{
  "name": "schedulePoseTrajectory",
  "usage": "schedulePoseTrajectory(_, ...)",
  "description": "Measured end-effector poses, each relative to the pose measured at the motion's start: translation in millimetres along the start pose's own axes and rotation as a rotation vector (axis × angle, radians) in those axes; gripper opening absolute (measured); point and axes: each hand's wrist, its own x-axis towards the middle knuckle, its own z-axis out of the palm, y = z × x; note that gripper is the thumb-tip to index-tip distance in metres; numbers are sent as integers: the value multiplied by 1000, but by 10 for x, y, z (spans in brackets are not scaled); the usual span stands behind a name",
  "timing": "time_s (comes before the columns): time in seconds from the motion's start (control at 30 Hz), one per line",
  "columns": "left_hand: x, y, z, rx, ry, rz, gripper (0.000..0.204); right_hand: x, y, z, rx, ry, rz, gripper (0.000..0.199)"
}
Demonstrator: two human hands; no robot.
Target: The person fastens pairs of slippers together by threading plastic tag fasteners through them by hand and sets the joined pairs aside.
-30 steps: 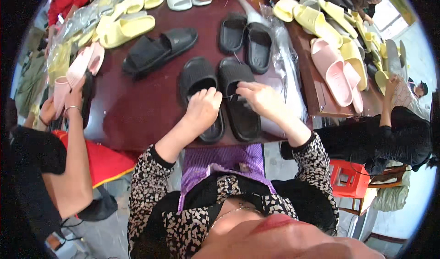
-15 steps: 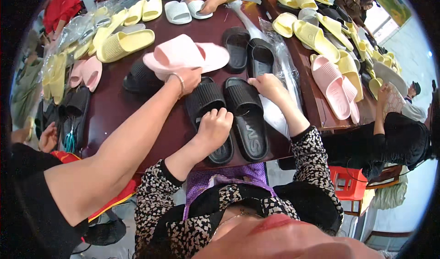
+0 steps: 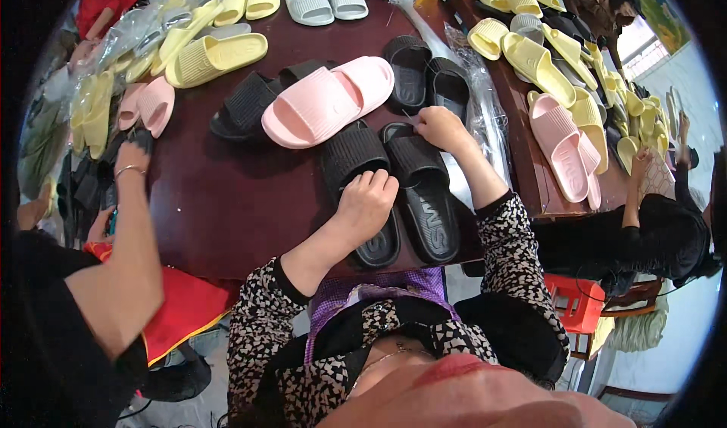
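Left hand grip: the left hand (image 3: 369, 203) lies curled, fingers folded down, on the left black ribbed rubber slide sandal (image 3: 362, 193) at the centre of the frame, pressing on its strap rather than lifting it.
Right hand grip: the right hand (image 3: 439, 127) is bunched at the toe end of the right black ribbed rubber slide sandal (image 3: 425, 191), fingertips pinched together there; what they pinch is too small to tell.
Black pair: the two sandals lie side by side, touching, toes toward the top of the frame, heels at the near edge of the dark brown wooden table (image 3: 219, 201).
Just above: a pale pink ribbed slide sandal (image 3: 327, 101) lies tilted, partly over another black sandal (image 3: 250, 106) to its left.
Upper centre: a further black pair (image 3: 428, 76) beside a clear plastic bag (image 3: 478, 87).
Left edge: another person's forearm (image 3: 125, 261) with a thin bangle.
Right side: yellow and pink sandals (image 3: 560, 102) in a heap.
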Motion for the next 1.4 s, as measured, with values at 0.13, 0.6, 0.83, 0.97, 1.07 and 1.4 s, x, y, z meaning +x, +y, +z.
schedulePoseTrajectory(0.13, -20, 20, -24, -61, -24, -56, 12, -64, 54, 48, 161, 158, -17, 16)
schedulePoseTrajectory(0.6, 55, -124, 94, -102, 48, -57, 12, 171, -115, -90, 1125, 25, -2, 6)
schedulePoseTrajectory(0.83, 60, -109, 50, -134, 64, -60, 12, 310, -304, 42, 970, -121, -276, 9)
schedulePoseTrajectory(0.97, 77, -70, 57, -152, 79, -29, 13, 314, -331, 127, 984, -159, -428, 8)
schedulePoseTrajectory(1.07, 69, -58, 44, -160, 73, -27, 13, 253, -378, 84, 887, -209, -449, 6)
schedulePoseTrajectory(1.4, -113, -74, 109, -297, -92, -40, 16, -32, -99, 149, 1023, -306, -361, 6)
